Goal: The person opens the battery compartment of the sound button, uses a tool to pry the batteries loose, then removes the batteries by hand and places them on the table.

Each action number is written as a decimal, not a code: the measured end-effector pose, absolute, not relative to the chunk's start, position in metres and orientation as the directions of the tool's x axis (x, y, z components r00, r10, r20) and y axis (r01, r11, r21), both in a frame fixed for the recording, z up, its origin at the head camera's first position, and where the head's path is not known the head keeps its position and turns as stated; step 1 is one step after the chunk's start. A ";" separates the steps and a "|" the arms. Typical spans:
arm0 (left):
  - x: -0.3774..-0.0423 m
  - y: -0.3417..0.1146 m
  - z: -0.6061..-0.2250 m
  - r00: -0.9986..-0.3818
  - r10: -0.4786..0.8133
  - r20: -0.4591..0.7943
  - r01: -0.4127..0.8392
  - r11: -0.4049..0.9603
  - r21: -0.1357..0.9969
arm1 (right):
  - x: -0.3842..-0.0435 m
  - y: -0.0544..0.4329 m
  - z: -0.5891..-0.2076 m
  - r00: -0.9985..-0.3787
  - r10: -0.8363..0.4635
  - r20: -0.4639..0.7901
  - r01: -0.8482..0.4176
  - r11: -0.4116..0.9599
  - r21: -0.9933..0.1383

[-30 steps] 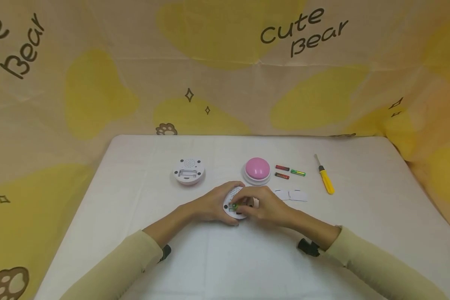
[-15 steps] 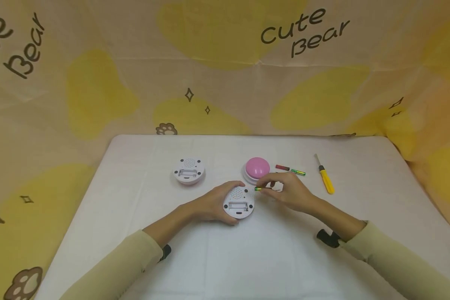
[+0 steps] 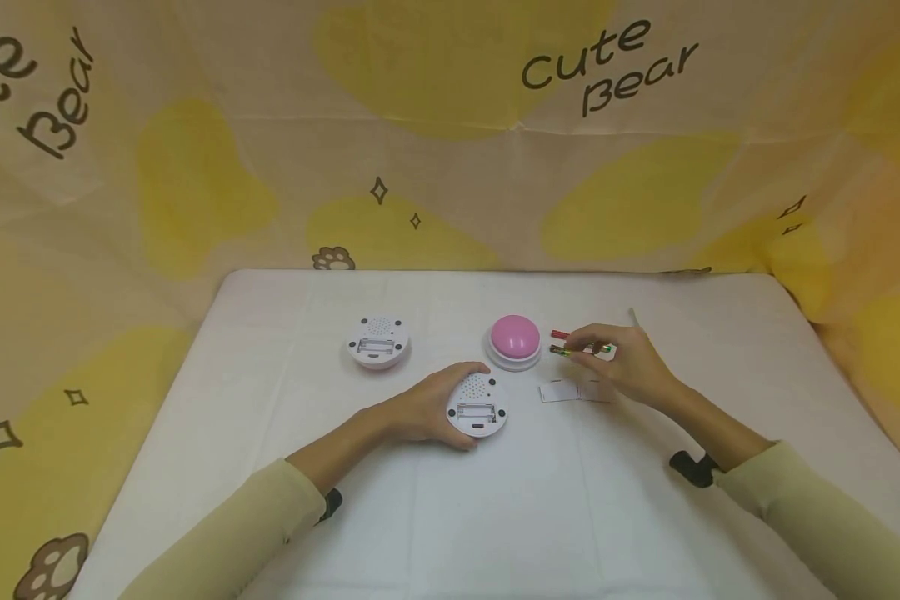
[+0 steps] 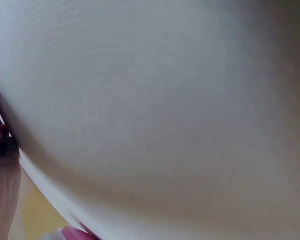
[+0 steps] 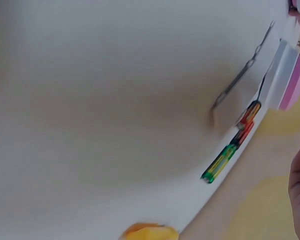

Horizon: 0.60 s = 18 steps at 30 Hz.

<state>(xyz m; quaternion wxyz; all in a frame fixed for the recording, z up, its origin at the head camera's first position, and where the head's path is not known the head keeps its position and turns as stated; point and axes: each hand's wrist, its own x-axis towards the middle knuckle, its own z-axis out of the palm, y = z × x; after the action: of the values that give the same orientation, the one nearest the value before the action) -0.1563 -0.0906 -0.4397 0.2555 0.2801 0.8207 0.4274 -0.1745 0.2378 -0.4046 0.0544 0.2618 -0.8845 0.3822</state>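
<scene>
My left hand [image 3: 429, 410] grips a round white device [image 3: 474, 388] at the centre of the head view, fingers and thumb curled round its edge, the battery bay facing up. My right hand [image 3: 628, 365], right of centre, has its thumb and forefinger at a battery [image 3: 557, 350]; I cannot tell whether they pinch it or have let go. Just above that lies a red battery [image 3: 558, 334], and a green battery [image 3: 607, 348] shows partly behind my fingers. Below are two white covers [image 3: 560, 392], side by side. A pink-domed button [image 3: 515, 337] sits left of the batteries, and farther left lies a second upturned device [image 3: 378, 328]. A metal shaft [image 3: 633, 317] pokes out above my right hand. All rest on the white table [image 3: 450, 525], before a yellow-patched cloth [image 3: 450, 183]
</scene>
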 end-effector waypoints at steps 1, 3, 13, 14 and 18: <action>-0.156 -0.091 -0.440 -0.712 0.678 -0.180 0.242 0.479 0.844 | -0.175 0.241 -0.405 -0.861 -0.416 0.293 -0.499 0.581 -0.643; -0.156 -0.091 -0.440 -0.713 0.677 -0.181 0.240 0.479 0.844 | -0.177 0.245 -0.407 -0.868 -0.410 0.282 -0.490 0.604 -0.629; -0.156 -0.091 -0.441 -0.713 0.676 -0.184 0.236 0.479 0.845 | -0.183 0.261 -0.417 -0.911 -0.368 0.186 -0.403 0.703 -0.586; -0.156 -0.091 -0.441 -0.713 0.677 -0.183 0.238 0.478 0.846 | -0.183 0.262 -0.418 -0.912 -0.369 0.180 -0.401 0.707 -0.582; -0.156 -0.091 -0.442 -0.711 0.680 -0.179 0.243 0.477 0.845 | -0.185 0.266 -0.422 -0.909 -0.378 0.174 -0.407 0.717 -0.566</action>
<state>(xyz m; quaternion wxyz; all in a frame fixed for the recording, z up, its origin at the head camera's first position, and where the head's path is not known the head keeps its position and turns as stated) -0.1563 -0.0910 -0.4421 0.2554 0.2813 0.8204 0.4273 -0.1850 0.2657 -0.4222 0.0230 0.2119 -0.9264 0.3105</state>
